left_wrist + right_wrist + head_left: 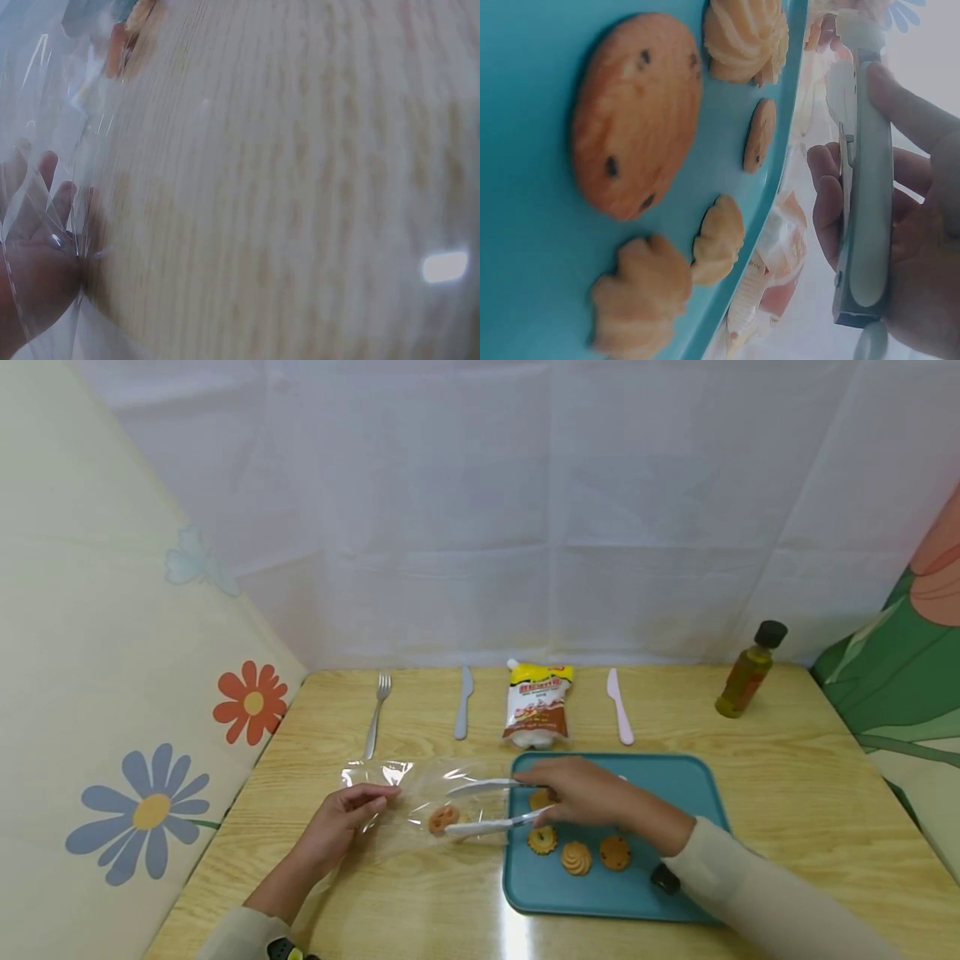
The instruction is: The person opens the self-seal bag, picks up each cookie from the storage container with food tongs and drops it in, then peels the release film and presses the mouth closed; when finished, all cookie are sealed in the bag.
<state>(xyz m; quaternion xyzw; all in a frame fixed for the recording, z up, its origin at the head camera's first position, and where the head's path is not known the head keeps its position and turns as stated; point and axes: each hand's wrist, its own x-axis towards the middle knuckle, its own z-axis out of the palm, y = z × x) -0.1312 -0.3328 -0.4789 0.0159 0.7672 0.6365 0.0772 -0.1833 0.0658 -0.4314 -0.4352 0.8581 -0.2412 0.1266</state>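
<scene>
My left hand (348, 822) pinches the left part of a clear plastic bag (412, 785) that lies along the table. Inside the bag is a brown cookie (444, 819), with a paler one partly visible beside it. In my right hand (585, 789) is a pair of tongs (480, 828), gripped by the handles. The white tong ends are spread apart and reach into the right end of the bag, on either side of the cookies. The right wrist view shows fingers and thumb round the grey tongs handle (871, 202). Through the plastic, the left wrist view shows the left hand (37, 255).
A teal tray (675, 897) under my right forearm bears several cookies, among them a swirled one (576, 857). Behind stand or lie a fork (377, 714), a grey-blue knife (463, 703), a food pouch (537, 703), a pink knife (619, 706) and an oil bottle (745, 677).
</scene>
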